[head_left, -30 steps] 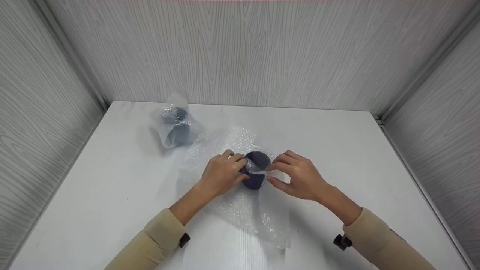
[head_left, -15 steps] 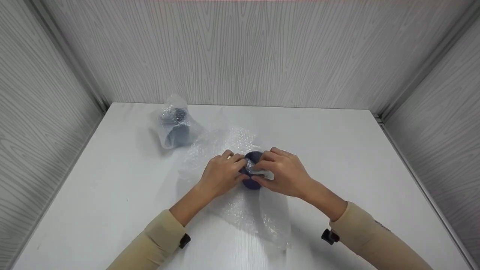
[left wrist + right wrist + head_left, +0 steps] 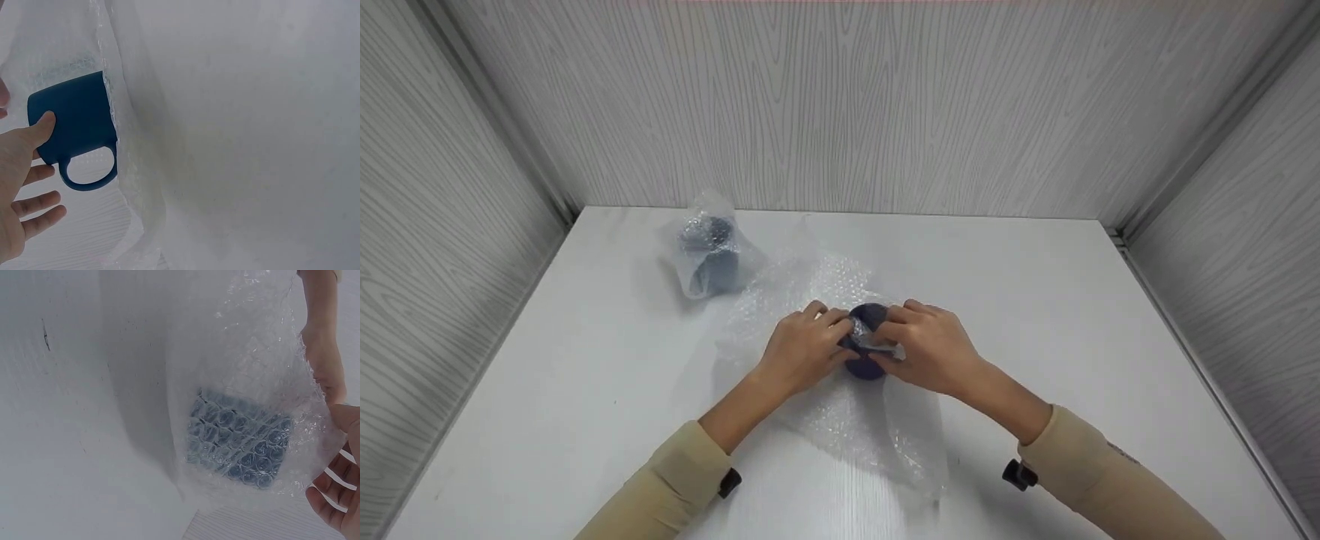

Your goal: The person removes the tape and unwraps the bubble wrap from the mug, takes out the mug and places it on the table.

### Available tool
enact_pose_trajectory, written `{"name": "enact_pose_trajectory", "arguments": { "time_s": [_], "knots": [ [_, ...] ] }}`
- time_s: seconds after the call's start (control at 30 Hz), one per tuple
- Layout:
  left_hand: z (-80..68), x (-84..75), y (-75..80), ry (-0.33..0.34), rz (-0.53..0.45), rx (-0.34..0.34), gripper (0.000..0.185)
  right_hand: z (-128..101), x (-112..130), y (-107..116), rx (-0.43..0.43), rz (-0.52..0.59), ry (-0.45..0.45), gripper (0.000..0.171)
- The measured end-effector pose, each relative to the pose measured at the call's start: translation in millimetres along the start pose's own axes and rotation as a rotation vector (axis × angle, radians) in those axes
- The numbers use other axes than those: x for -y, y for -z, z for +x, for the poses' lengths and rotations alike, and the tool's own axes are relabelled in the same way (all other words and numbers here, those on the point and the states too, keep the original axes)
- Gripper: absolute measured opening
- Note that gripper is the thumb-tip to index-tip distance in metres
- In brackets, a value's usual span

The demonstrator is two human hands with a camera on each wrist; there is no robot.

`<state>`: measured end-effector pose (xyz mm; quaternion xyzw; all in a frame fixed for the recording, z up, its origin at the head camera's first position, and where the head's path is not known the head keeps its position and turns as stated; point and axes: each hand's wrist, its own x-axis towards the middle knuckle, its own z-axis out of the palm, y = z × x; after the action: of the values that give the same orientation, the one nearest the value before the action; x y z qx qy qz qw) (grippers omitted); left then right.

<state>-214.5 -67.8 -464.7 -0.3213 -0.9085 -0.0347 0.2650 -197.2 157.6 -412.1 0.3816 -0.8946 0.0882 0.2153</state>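
A dark blue mug (image 3: 79, 121) stands on a spread sheet of bubble wrap (image 3: 836, 281) near the middle of the table. My left hand (image 3: 802, 345) holds the mug by its rim, thumb on the outer side, as the left wrist view shows. The handle (image 3: 87, 185) points away from the thumb, with the other fingers spread close to it. My right hand (image 3: 934, 345) pinches the edge of the bubble wrap at the mug's mouth, partly hiding it. In the right wrist view the wrap (image 3: 242, 343) drapes over the mug's side, which shows blurred through the bubbles.
A second dark blue item (image 3: 716, 270), bundled in bubble wrap, lies toward the back left of the white table (image 3: 585, 375). Wood-grain panels (image 3: 840, 105) stand at the back and both sides. One corner of the wrap trails toward the front.
My right hand has moved left, bringing the wrap's edge from the mug's right side in over its mouth. Over the last half second it barely moves. The left hand stays in place.
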Motion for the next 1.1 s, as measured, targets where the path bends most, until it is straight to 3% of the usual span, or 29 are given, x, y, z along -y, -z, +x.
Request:
{"name": "enact_pose_trajectory", "arguments": {
  "time_s": [0.43,0.73,1.1],
  "knots": [
    [-0.7,-0.9,0.5,0.007,-0.032,-0.014,0.038,-7,-3,-1,-0.110,-0.068,0.008,0.014],
    [1.8,0.7,0.9,0.007,-0.056,-0.024,0.039,-13,-12,6,-0.179,-0.059,-0.005,0.019],
    [2.6,1.4,0.2,0.002,-0.076,-0.043,0.037,-22,-19,13,-0.181,-0.058,-0.019,0.019]
  ]
}}
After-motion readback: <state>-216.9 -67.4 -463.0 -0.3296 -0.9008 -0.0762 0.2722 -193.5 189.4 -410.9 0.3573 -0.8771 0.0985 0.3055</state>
